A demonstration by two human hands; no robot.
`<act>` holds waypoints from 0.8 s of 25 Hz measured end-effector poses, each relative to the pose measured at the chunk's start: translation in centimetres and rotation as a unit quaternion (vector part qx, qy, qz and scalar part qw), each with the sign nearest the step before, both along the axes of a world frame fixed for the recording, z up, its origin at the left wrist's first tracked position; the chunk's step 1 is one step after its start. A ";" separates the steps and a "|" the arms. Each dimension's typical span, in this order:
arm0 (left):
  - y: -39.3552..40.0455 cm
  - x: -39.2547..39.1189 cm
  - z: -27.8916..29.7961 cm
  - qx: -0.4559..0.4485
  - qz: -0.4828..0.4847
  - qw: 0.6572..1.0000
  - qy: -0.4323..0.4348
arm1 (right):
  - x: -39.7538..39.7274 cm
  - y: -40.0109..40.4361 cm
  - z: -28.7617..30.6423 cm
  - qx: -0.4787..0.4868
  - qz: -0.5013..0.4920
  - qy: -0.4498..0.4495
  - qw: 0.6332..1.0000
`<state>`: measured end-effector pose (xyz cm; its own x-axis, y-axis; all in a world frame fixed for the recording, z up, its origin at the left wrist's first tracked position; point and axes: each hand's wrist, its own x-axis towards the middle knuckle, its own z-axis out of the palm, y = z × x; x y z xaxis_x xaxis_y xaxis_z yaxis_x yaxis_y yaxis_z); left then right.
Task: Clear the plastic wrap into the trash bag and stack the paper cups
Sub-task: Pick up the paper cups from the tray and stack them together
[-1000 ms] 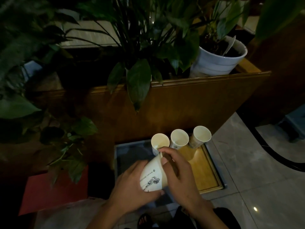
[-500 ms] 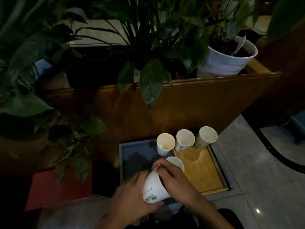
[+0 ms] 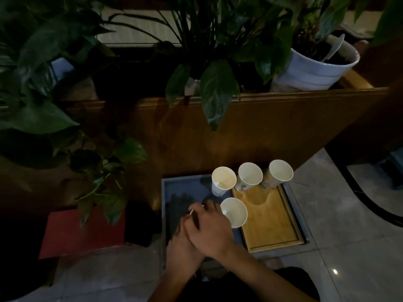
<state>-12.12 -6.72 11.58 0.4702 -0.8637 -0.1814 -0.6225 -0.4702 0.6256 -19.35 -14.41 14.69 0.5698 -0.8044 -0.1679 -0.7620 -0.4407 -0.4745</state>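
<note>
right hand (image 3: 210, 233) overlaps left hand (image 3: 182, 249) beside a paper cup (image 3: 234, 212), seemingly pinching something small.

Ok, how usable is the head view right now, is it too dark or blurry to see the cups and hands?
Head view: dim, with the left side nearly black; the four paper cups stand out bright and fairly sharp; the overlapping left hand and right hand are in shadow, so their grip is unclear; a glare spot sits on the floor tiles; wide-angle bending shows at the edges.

Bare forearms, dark trousers (image 3: 290, 282)
</note>
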 end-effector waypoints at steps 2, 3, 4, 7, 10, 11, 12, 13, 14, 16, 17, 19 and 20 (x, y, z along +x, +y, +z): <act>0.1 0.0 -0.5 -0.011 0.009 1.000 0.027 | -0.1 -0.6 -0.4 0.029 0.036 0.005 0.999; 0.2 0.1 -0.8 -0.003 0.012 0.999 0.040 | -0.1 -1.1 -0.4 0.058 0.064 0.015 0.996; 0.3 0.3 -1.0 0.008 0.024 0.998 0.065 | -0.2 -1.7 -0.3 0.088 0.094 0.027 0.991; 0.5 1.0 -1.6 0.025 0.108 0.979 0.170 | -0.4 -4.9 0.1 0.104 0.123 0.035 0.986; 0.6 1.0 -2.7 0.062 0.165 0.971 0.159 | -0.2 -9.3 1.0 0.006 0.122 0.064 0.990; 0.6 1.1 -2.9 0.070 0.167 0.971 0.159 | -0.2 -10.8 1.2 -0.026 0.133 0.085 0.987; 0.5 1.2 -3.2 0.073 0.161 0.970 0.170 | -0.3 -12.1 1.2 -0.049 0.144 0.110 0.982; 0.4 1.2 -3.4 0.069 0.154 0.968 0.185 | -0.4 -13.3 1.0 -0.066 0.153 0.139 0.976; 0.4 1.3 -3.6 0.063 0.150 0.966 0.199 | -0.6 -14.3 0.8 -0.080 0.159 0.171 0.969; 0.6 1.6 -3.7 0.060 0.150 0.963 0.217 | -0.7 -15.7 0.4 -0.106 0.175 0.232 0.951; 0.6 1.5 -3.7 0.059 0.151 0.963 0.216 | -0.7 -16.2 0.1 -0.120 0.184 0.253 0.942; 0.5 1.4 -3.8 0.054 0.151 0.966 0.202 | -0.8 -17.0 -0.7 -0.133 0.193 0.281 0.931; 0.6 1.4 -3.8 0.054 0.153 0.966 0.203 | -0.8 -17.4 -1.0 -0.132 0.194 0.291 0.927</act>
